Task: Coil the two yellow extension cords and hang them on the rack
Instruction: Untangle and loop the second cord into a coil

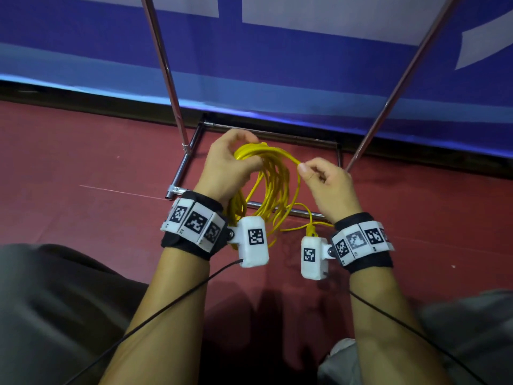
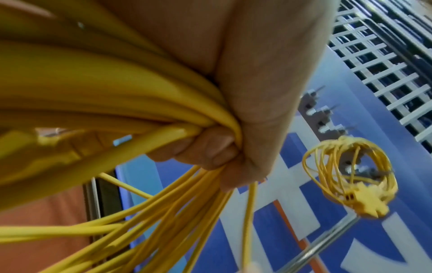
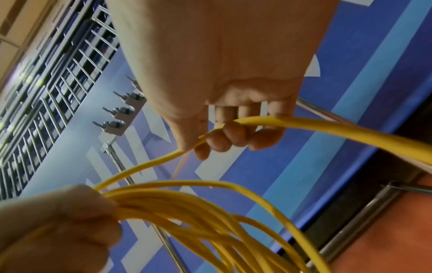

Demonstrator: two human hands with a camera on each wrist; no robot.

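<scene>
Yellow coiled extension cord (image 1: 273,179) hangs bunched in my left hand's (image 1: 227,165) fist; my right hand (image 1: 327,184) pinches its loose strand; another coil (image 2: 348,173) hangs on the metal rack (image 1: 166,68).

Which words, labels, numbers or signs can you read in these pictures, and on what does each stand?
None can be read as text.
Wrist band tags: black-and-white square code patterns, no letters.
Wrist camera housings: the same kind of code square, no words.
Blue banner: large white shapes, cropped, not readable.
Yellow extension cord: no print visible.
</scene>
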